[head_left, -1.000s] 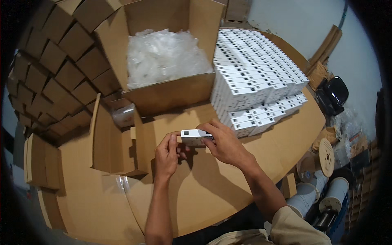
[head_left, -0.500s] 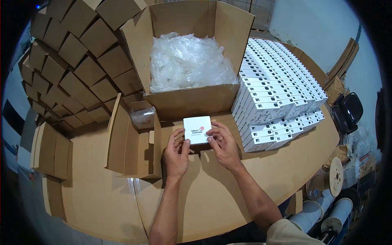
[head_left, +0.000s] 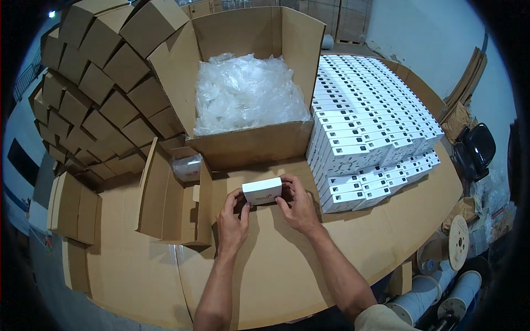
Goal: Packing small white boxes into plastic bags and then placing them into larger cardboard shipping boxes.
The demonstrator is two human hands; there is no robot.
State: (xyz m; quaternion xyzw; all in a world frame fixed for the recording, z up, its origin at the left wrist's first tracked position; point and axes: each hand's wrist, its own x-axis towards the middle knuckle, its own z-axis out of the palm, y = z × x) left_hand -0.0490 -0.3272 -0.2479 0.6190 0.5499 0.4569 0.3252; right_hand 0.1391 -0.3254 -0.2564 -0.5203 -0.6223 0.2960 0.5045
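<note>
A small flat white box (head_left: 261, 190) with a red and dark print is held up over the cardboard-covered table, tilted so that one plain long side shows. My left hand (head_left: 234, 223) grips its left end, thumb at the lower front corner. On the right end, my right hand (head_left: 296, 204) has its fingers at the back and its thumb at the front. Just left of my left hand stands an open brown carton (head_left: 190, 220), with a clear plastic bag holding something pale (head_left: 187, 168) at its far end.
Behind my hands is a big open carton (head_left: 254, 144) full of crumpled clear plastic bags (head_left: 251, 91). Stacked white boxes (head_left: 364, 138) rise to the right. Brown cartons (head_left: 105, 88) are piled far left. Cable spools (head_left: 457, 243) and a black chair (head_left: 476, 149) stand beyond the table's right edge.
Between my hands the white box has tipped, from its printed face toward me to its side edge showing. My head view has shifted slightly.
</note>
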